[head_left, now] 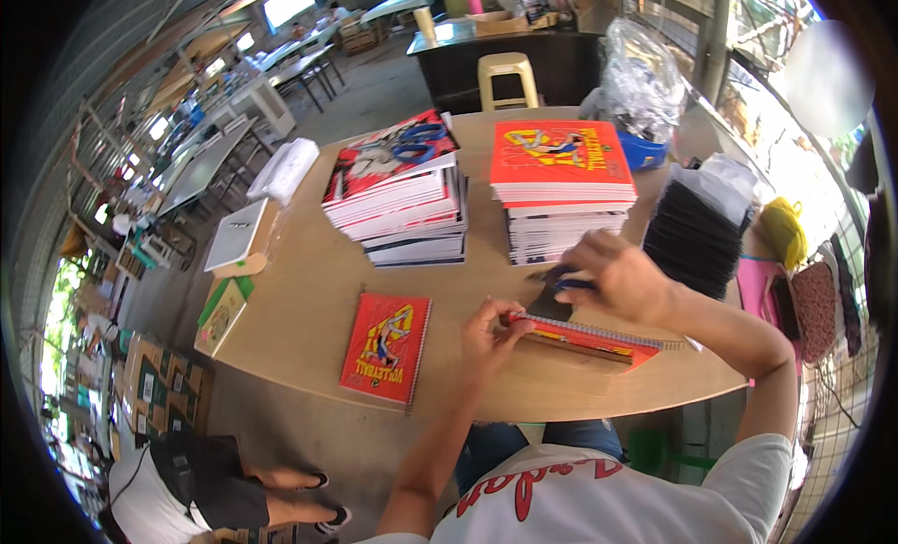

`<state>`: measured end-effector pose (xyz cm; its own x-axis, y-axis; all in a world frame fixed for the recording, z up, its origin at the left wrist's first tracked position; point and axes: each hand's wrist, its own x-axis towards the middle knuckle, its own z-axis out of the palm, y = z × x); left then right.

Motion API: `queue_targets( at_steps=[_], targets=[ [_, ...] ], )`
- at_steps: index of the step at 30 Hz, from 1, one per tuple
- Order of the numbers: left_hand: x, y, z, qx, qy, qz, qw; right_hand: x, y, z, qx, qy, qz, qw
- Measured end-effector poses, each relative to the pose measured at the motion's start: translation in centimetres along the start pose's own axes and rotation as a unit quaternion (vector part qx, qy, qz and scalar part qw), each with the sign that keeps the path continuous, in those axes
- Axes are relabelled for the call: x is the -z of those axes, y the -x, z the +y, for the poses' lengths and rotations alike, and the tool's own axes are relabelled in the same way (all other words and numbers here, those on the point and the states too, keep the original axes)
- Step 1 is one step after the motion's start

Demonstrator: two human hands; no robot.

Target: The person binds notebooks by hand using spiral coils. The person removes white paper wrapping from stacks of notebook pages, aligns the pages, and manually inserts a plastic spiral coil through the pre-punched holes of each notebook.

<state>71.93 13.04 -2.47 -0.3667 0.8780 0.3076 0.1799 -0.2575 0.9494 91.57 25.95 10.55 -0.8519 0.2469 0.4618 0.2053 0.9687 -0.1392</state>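
Note:
My left hand (491, 336) pinches the left end of a red spiral notebook (585, 333), which stands tilted on the table with its wire coil uppermost. My right hand (617, 280) is closed round blue-handled pliers (572, 284), their dark tip pointing left, above the coil and apart from it. The jaws show only small. Flat on the table to the left lies another red spiral notebook (385, 348) with a volleyball player on its cover. A dark flat piece (547, 306) lies behind the held notebook, partly covered by the hand.
Two tall stacks stand at the back: red-and-black covers (398, 203) with blue scissors (419, 144) on top, and orange-red covers (561, 165). Black coils (692, 226) lie in a pile at right. A boxy white-topped pad (241, 237) sits at left. Another person (178, 483) is at lower left.

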Motion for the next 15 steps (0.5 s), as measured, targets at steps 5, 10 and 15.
queue_targets(
  at_steps=[5, 10, 15],
  targets=[
    [-2.0, 0.3, 4.0, -0.13, 0.018, 0.07, 0.989, 0.0, 0.6, -2.8, -0.091, -0.216, -0.16, 0.959],
    [2.7, -1.2, 8.2, -0.089, 0.068, 0.203, 0.973, 5.1, 0.3, 0.5, -0.084, -0.276, 0.022, 0.957],
    [9.5, 0.1, 5.1, -0.113, 0.167, 0.365, 0.909, 0.8, -4.2, -0.2, -0.206, -0.473, 0.041, 0.856]
  ],
)
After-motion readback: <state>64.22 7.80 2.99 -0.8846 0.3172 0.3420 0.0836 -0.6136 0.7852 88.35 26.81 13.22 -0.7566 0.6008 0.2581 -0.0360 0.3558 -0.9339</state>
